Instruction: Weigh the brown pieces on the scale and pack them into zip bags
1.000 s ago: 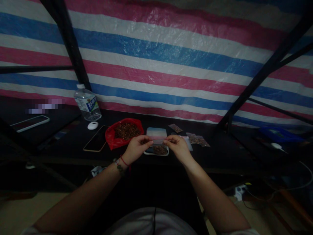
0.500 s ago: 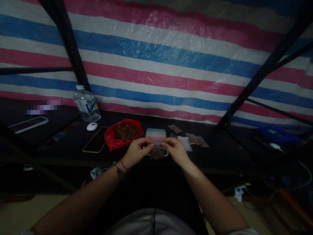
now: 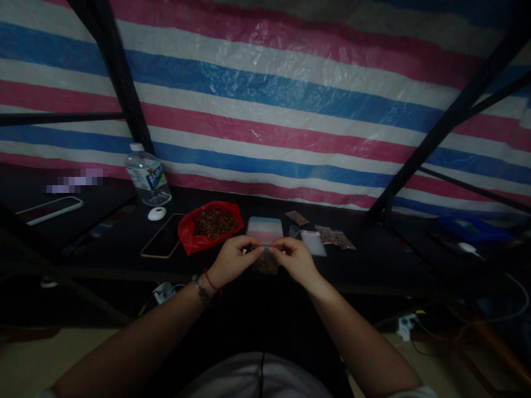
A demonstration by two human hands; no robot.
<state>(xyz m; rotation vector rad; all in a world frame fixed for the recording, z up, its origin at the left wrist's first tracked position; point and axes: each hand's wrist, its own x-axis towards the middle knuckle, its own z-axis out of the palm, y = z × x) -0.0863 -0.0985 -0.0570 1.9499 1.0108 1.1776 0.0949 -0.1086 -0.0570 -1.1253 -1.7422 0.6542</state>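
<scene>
Between my two hands hangs a small clear plastic zip bag (image 3: 265, 265) with brown bits inside. My left hand (image 3: 234, 257) pinches its top edge between thumb and forefinger. On the same edge my right hand (image 3: 295, 258) has a pinch too, the fingertips of both hands nearly meeting. Just beyond them lies a flat, pale, shiny-topped device (image 3: 265, 226), partly hidden by my fingers. Left of it sits an open red plastic bag (image 3: 191, 239) full of brown dried pieces (image 3: 215, 223).
Filled small bags (image 3: 334, 237) lie right of my hands, beside a white stack of flat bags (image 3: 313, 243) and a small clear cup (image 3: 294, 231). A phone (image 3: 161, 237), a white oval object (image 3: 156, 213) and a plastic bottle (image 3: 148, 176) stand left. Black metal posts (image 3: 124, 83) frame the table.
My hands have drawn closer together along the bag's top edge, the right one moving left. The bag hangs slightly lower and straighter. Other things stay in place.
</scene>
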